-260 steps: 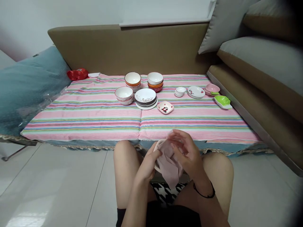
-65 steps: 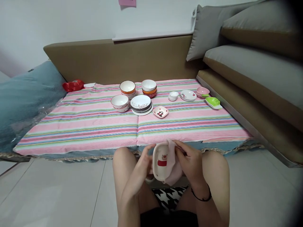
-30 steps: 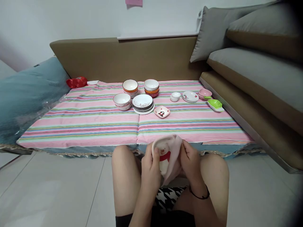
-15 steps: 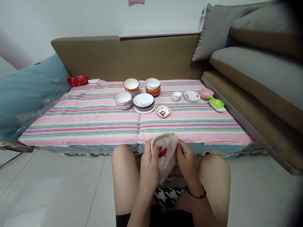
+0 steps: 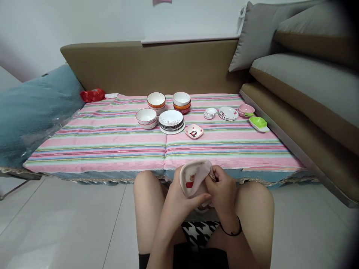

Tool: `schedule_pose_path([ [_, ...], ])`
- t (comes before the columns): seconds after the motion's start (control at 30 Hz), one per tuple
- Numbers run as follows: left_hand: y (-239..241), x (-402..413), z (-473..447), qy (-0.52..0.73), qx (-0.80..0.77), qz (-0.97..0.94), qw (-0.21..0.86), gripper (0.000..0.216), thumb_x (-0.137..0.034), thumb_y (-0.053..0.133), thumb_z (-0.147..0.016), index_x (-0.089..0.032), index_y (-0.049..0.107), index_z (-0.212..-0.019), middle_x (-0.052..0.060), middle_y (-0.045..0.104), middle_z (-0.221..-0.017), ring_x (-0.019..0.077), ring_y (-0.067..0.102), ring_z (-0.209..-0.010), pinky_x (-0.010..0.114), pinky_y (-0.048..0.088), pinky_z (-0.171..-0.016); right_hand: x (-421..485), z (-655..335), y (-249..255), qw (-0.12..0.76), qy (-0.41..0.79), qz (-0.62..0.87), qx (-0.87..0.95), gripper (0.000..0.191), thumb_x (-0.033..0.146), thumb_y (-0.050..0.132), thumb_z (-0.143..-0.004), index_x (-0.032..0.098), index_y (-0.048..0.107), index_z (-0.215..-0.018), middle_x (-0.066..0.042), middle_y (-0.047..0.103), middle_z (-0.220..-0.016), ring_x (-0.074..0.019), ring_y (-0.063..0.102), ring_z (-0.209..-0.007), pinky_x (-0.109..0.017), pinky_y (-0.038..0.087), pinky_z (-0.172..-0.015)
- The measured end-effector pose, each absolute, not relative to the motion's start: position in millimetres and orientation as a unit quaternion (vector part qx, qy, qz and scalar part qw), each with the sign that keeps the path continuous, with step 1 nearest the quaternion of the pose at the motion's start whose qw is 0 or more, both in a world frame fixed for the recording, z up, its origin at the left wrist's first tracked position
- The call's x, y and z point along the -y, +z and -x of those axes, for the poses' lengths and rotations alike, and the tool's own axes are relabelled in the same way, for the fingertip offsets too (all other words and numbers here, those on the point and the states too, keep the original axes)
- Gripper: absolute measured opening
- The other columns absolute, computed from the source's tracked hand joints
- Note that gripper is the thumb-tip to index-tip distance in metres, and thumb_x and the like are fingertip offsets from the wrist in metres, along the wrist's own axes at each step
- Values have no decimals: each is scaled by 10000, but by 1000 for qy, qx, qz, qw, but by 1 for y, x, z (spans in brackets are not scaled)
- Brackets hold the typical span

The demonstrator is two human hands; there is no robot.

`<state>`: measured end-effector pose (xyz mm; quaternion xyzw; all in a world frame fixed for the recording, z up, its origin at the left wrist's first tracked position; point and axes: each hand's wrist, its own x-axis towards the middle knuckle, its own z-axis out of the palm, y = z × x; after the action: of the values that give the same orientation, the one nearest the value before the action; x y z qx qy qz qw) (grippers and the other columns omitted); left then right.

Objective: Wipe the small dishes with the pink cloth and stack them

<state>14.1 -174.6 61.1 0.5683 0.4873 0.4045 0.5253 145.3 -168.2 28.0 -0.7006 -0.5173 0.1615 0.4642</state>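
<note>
A small cream dish (image 5: 188,179) with a bear-like picture and a red patch is tilted up above my lap. My left hand (image 5: 179,200) is closed round its left and lower side, the thumb reaching across toward the right. My right hand (image 5: 221,188) pinches a pale pinkish cloth (image 5: 202,175) that lies over the dish's right part. The cloth hides that side of the dish and some fingertips. Beyond my hands, a squarish dish (image 5: 194,131) with red dots and a dark figure rests on the striped cover.
On the striped cover (image 5: 126,149) stand stacked bowls (image 5: 156,100), more bowls (image 5: 181,100), plates (image 5: 171,118), small white dishes (image 5: 210,113), flowered plates (image 5: 228,113), pink bowls (image 5: 246,110) and a green leaf-shaped dish (image 5: 258,124). Grey-brown cushions (image 5: 303,82) rise on the right.
My left thumb has moved from the dish's inner face to below its lower edge. The cloth is now bunched toward the right, and my right hand has shifted slightly with it.
</note>
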Motion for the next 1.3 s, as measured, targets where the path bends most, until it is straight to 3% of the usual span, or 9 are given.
schedule_pose_path([
  [0.07, 57, 173, -14, 411, -505, -574, 497, 589, -197, 750, -650, -212, 497, -1182, 56, 594, -1150, 232, 558, -1063, 331, 441, -898, 169, -145, 28, 468, 162, 692, 526, 228, 263, 536, -759, 193, 425, -574, 66, 360, -498, -86, 328, -483, -209, 273, -472],
  [0.23, 54, 172, -17, 445, -555, -531, 460, 251, -279, 516, -865, -180, 595, -1082, 70, 646, -1075, 223, 590, -1005, 327, 447, -873, 171, -146, 31, 465, 206, 664, 548, 237, 319, 549, -809, 182, 492, -624, 66, 366, -529, -85, 346, -504, -196, 299, -490],
  [0.37, 55, 173, -15, 443, -565, -525, 457, 261, -299, 477, -891, -185, 604, -1090, 67, 651, -1098, 223, 595, -1004, 324, 445, -881, 172, -147, 34, 461, 239, 641, 565, 196, 348, 569, -816, 181, 542, -715, 67, 394, -554, -86, 381, -514, -189, 322, -498],
  [0.53, 52, 174, -12, 419, -540, -579, 444, 302, -208, 440, -895, -208, 565, -1169, 48, 631, -1166, 206, 563, -1095, 316, 401, -958, 172, -150, 31, 466, 217, 652, 557, 355, 409, 550, -837, 191, 418, -589, 78, 299, -501, -77, 324, -473, -198, 279, -464],
  [0.63, 52, 174, -12, 410, -527, -586, 460, 303, -181, 433, -889, -217, 566, -1159, 42, 634, -1163, 197, 570, -1080, 303, 414, -935, 173, -152, 29, 480, 222, 651, 544, 342, 413, 564, -837, 181, 480, -600, 68, 353, -509, -84, 356, -490, -206, 300, -475],
  [0.8, 54, 175, -12, 388, -525, -597, 466, 292, -167, 431, -884, -221, 586, -1125, 38, 643, -1139, 203, 584, -1049, 302, 426, -908, 172, -156, 32, 555, 266, 594, 518, 197, 356, 603, -830, 187, 687, -885, -23, 664, -788, -161, 588, -711, -262, 463, -642],
  [1.07, 54, 175, -11, 378, -513, -606, 475, 307, -148, 423, -883, -249, 579, -1128, 13, 647, -1120, 187, 578, -1054, 286, 421, -905, 165, -157, 38, 497, 300, 545, 605, 277, 334, 590, -843, 226, 627, -1095, -76, 629, -1140, -220, 567, -1077, -391, 447, -944],
  [1.17, 50, 174, -10, 391, -516, -594, 477, 303, -157, 439, -883, -251, 571, -1139, 12, 637, -1143, 185, 567, -1072, 284, 422, -908, 167, -154, 32, 529, 275, 559, 576, 401, 299, 682, -769, 232, 544, -1140, -71, 580, -1164, -214, 553, -1073, -379, 468, -908],
  [1.3, 48, 175, -9, 414, -510, -574, 489, 282, -175, 452, -887, -233, 567, -1137, 25, 633, -1145, 185, 576, -1053, 288, 434, -907, 170, -150, 28, 599, 238, 549, 533, 166, 222, 639, -806, 225, 568, -956, -34, 583, -984, -175, 584, -913, -319, 498, -766],
])
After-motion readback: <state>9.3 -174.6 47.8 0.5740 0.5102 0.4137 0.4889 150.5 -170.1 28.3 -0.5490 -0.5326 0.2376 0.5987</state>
